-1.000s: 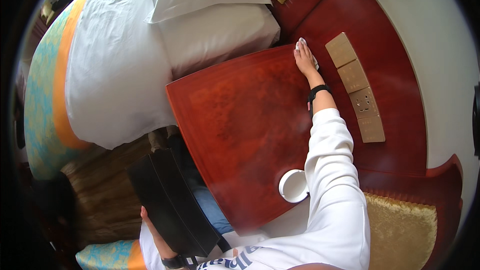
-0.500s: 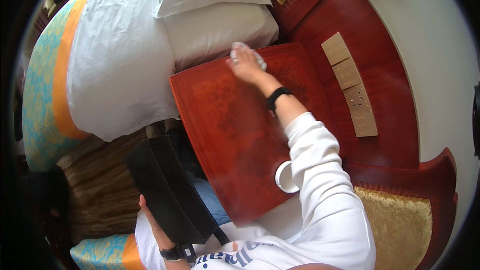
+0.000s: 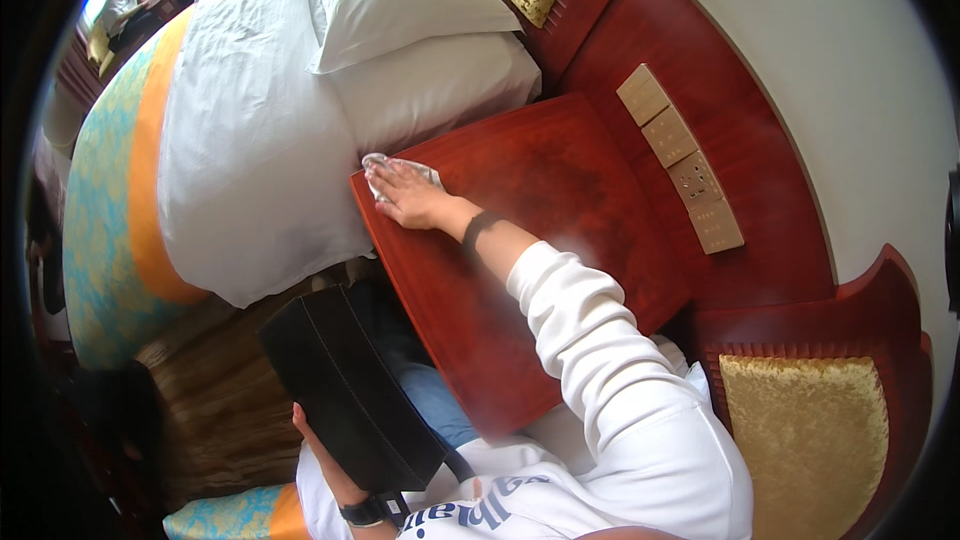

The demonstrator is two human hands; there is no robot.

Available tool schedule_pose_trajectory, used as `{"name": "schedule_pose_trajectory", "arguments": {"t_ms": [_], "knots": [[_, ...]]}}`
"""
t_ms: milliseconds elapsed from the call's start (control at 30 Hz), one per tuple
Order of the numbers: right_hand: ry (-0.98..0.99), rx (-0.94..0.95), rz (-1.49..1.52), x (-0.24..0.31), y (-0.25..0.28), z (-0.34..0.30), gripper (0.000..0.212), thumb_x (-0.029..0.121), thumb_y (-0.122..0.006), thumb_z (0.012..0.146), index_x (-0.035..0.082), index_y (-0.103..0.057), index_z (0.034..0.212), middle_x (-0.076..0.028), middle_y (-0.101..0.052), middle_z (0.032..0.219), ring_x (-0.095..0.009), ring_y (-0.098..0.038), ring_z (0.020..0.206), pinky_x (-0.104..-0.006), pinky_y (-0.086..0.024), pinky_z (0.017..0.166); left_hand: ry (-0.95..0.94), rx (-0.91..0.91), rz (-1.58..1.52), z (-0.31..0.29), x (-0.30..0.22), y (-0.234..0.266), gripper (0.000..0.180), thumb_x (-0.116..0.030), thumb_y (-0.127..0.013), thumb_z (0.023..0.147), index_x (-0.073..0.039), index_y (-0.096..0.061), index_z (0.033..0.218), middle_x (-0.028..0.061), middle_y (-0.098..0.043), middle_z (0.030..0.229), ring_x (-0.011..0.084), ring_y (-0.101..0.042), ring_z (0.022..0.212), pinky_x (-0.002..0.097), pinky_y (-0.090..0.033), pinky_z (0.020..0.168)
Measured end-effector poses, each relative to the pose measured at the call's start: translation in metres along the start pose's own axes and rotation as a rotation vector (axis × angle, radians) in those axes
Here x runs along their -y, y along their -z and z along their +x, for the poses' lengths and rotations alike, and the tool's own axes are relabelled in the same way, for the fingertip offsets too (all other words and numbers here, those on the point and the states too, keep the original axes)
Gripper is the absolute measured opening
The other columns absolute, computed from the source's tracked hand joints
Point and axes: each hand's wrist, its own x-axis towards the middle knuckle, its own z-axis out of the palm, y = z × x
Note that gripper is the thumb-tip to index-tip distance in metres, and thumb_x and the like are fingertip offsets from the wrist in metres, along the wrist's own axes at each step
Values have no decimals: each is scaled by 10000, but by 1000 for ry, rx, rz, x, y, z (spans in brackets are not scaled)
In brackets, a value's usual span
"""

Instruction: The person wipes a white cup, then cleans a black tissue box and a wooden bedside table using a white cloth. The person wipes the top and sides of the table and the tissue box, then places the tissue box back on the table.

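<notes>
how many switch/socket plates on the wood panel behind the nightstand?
4, in a slanting row on the red wooden wall panel behind the nightstand: top plate, second plate, third plate, bottom plate. None looks hidden.

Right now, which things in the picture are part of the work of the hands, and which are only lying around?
In use:
- white cloth, under the right hand
- red wooden bedside table, which the cloth lies on
- black flat case, held by the left hand

Only around:
- bed with white cover
- white pillows
- switch panels on the headboard
- gold cushioned chair
</notes>
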Motion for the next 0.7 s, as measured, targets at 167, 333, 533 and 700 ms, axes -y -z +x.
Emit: {"name": "schedule_pose_trajectory", "arguments": {"t_ms": [167,333,533,700], "knots": [[197,-15,-5,10,-15,-31,532,194,-430,954,79,-270,1447,-127,-206,1522,-329,-137,1412,-416,-120,1151,-68,-6,68,-8,0,-10,591,-567,-394,933,-146,-423,1347,8,-442,1353,172,-420,1242,268,-340,1031],[346,96,178,16,-15,-68,682,-113,-484,754,108,-396,1394,-94,-276,1500,-283,-179,1408,-403,-174,1149,15,47,7,-19,-4,-29,570,-560,-396,936,-155,-427,1336,9,-460,1318,168,-422,1239,278,-354,1028],[401,242,302,32,-1,-113,793,-210,-462,622,100,-462,1352,-116,-372,1447,-302,-250,1384,-407,-231,1125,-26,101,4,-27,-3,-34,561,-547,-436,927,-154,-446,1327,26,-479,1309,179,-492,1180,301,-420,980],[475,318,246,28,-15,-154,744,-210,-489,627,94,-506,1306,-105,-393,1432,-293,-268,1377,-388,-247,1127,55,395,-140,-31,-8,-17,496,-371,-422,979,-175,-316,1422,25,-346,1440,170,-393,1288,325,-357,1067]]}}
